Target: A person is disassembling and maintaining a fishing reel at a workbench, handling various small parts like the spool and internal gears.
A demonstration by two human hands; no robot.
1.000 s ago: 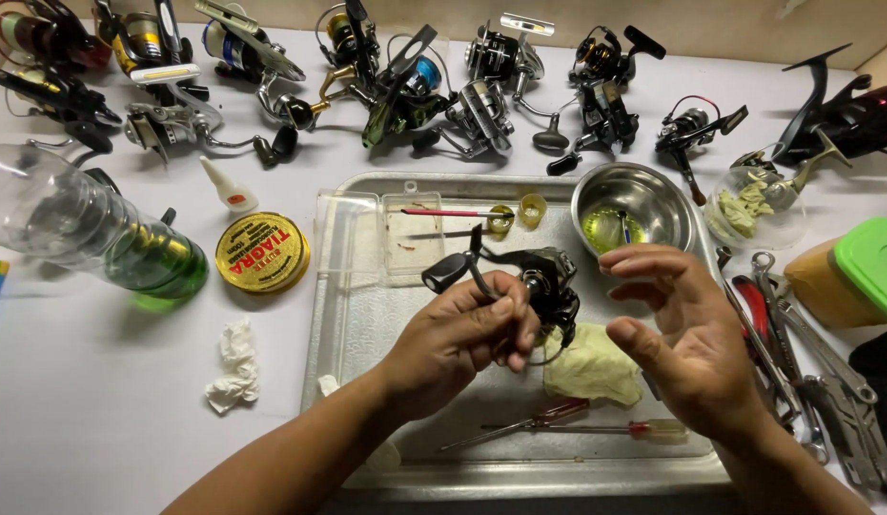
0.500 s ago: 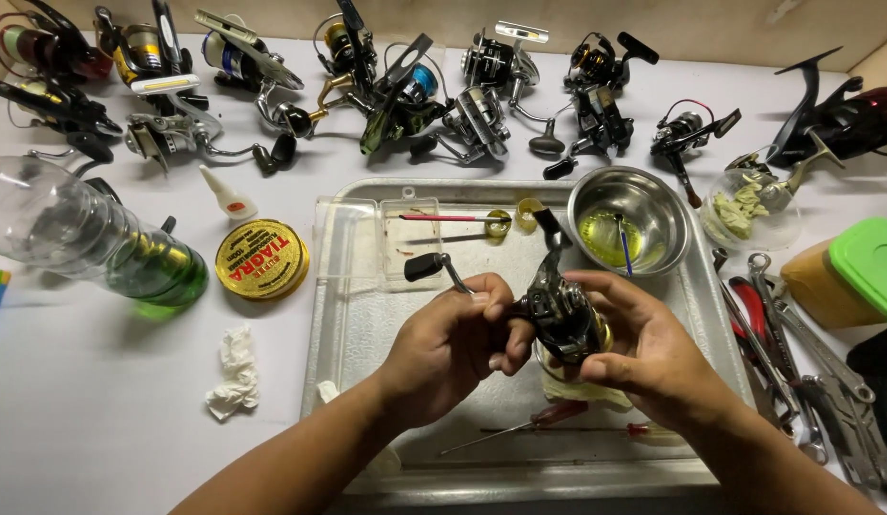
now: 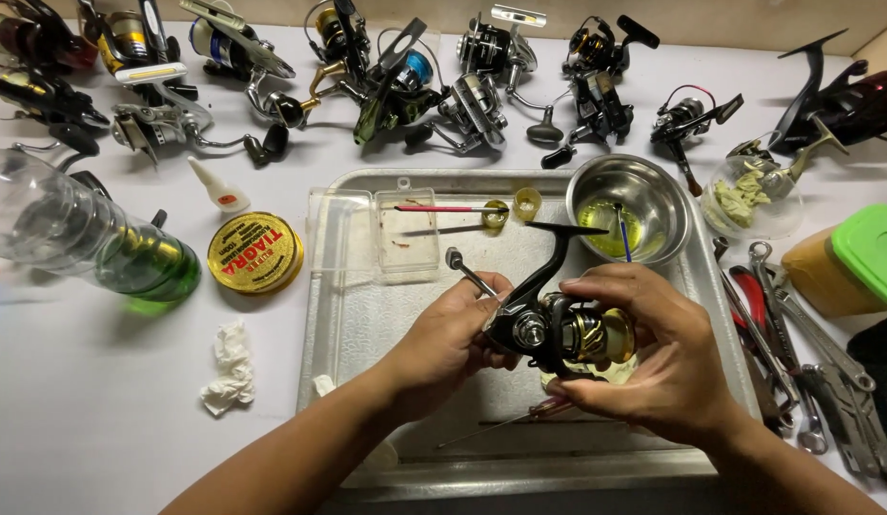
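Both hands are holding a black and gold spinning reel [image 3: 558, 329] above the metal tray [image 3: 367, 324], between them. The left hand [image 3: 453, 339] is closing its fingers on the reel's body from its side, thumb lying near the thin crank handle [image 3: 467, 272] that is sticking up and away from the knuckles. The right hand [image 3: 662, 358] is wrapping around the gold spool end, fingers curled over the top and thumb under it; how tightly it is gripping is hard to tell, since the palm is hiding the contact. Just beyond the right hand a steel bowl [image 3: 653, 191] is sitting with yellowish liquid and a thin brush in it. Beyond the left hand a clear plastic box [image 3: 405, 234] is lying in the tray. Outward of the right hand, wrenches [image 3: 805, 334] are lying on the table. Well outward of the left hand, a round yellow tin [image 3: 255, 253] and a crumpled tissue [image 3: 229, 367] are resting, and a row of other reels [image 3: 396, 67] is lining the far edge.
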